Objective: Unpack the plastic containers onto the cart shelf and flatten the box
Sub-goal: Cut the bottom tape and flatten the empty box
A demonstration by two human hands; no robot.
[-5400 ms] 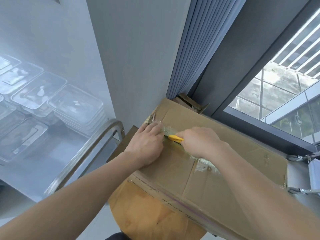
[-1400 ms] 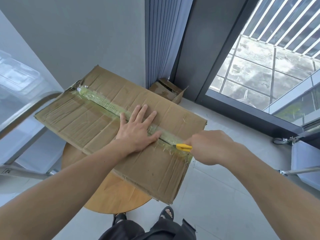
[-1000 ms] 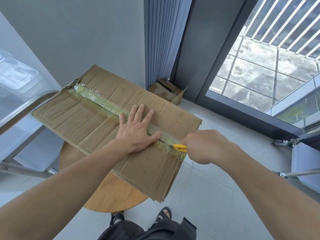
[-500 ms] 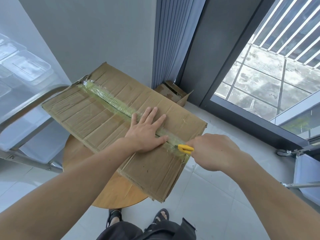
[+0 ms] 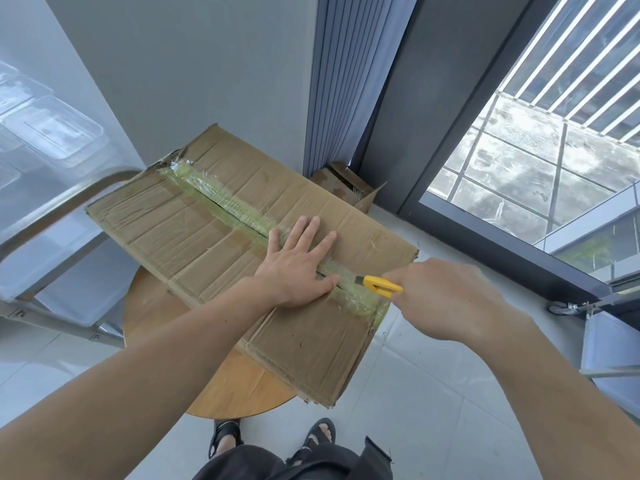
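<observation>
A worn cardboard box [image 5: 194, 230] lies on a round wooden table [image 5: 239, 386], its taped seam [image 5: 221, 202] facing up and split along most of its length. My left hand [image 5: 298, 268] presses flat on the box across the seam, fingers spread. My right hand [image 5: 446, 299] grips a yellow utility knife [image 5: 379, 284] whose tip sits in the tape near the seam's near end. Clear plastic containers [image 5: 48, 129] stand stacked on the cart shelf at the far left.
The steel cart handle [image 5: 65, 209] and frame run just left of the box. A small open carton [image 5: 349, 185] sits on the floor by the curtain. Another wheeled cart [image 5: 595, 327] stands at the right, beside the window. My sandalled feet [image 5: 273, 434] are below the table edge.
The knife has travelled down the taped seam from the far end to the near end. In the last second the hands have hardly moved; the view shifted a little.
</observation>
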